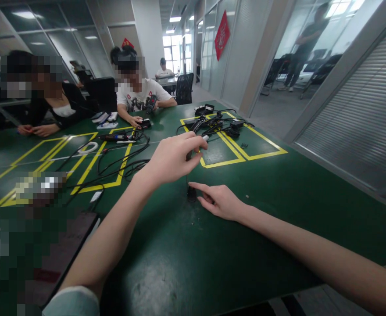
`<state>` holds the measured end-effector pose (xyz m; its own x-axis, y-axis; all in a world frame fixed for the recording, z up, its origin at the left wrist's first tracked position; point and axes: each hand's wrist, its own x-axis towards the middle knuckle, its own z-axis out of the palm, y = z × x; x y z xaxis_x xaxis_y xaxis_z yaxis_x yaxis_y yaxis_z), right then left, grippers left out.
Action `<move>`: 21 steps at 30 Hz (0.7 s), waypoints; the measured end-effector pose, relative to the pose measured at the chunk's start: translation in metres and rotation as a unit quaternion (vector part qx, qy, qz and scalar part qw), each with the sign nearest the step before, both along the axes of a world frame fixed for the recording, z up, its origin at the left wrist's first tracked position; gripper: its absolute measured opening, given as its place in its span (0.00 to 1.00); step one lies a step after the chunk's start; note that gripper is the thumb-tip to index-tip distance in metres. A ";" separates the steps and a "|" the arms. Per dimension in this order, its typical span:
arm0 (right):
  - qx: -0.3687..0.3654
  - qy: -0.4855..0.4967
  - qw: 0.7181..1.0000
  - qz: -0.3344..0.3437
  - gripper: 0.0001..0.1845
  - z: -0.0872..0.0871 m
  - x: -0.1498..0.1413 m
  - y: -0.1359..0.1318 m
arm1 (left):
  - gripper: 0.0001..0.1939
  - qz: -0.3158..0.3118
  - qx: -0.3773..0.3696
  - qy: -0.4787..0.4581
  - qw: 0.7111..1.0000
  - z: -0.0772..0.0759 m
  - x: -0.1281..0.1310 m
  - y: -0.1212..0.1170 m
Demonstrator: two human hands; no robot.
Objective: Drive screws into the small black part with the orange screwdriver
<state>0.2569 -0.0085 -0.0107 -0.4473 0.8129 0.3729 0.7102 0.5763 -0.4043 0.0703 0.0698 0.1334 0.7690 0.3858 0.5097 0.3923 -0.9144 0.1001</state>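
Observation:
My left hand (171,158) is raised over the table with its fingers closed around an upright tool that looks like a screwdriver (189,155). Most of its handle is hidden by the fingers. Its thin shaft points down at a small black part (191,194) lying on the green tabletop (245,254). My right hand (221,199) rests low beside that part, index fingertip on its upper end and thumb at its right side, holding it against the table. Whether the shaft's tip touches the part is too small to tell.
Black cables and devices (212,125) lie in a heap beyond my hands, inside yellow tape lines (265,154). More cable (123,169) and a white tape roll (87,148) are at left. Across the table a person (143,94) handles a black device; another person (48,109) sits farther left.

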 end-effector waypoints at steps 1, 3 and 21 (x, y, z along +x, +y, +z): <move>0.002 -0.003 1.000 0.001 0.28 0.001 0.000 0.000 | 0.12 -0.004 -0.002 -0.001 1.000 0.001 0.000 -0.001; 0.014 -0.012 1.000 0.006 0.27 0.002 0.001 0.001 | 0.14 -0.013 -0.004 0.004 1.000 0.003 -0.002 -0.003; 0.056 -0.023 0.998 0.020 0.32 -0.003 0.017 0.006 | 0.17 -0.005 -0.046 0.040 0.998 0.011 -0.008 -0.021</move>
<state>0.2736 -0.0029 -0.0141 -0.4974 0.7481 0.4392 0.7014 0.6447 -0.3039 0.0622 0.0483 0.1443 0.8099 0.4196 0.4099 0.3931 -0.9069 0.1519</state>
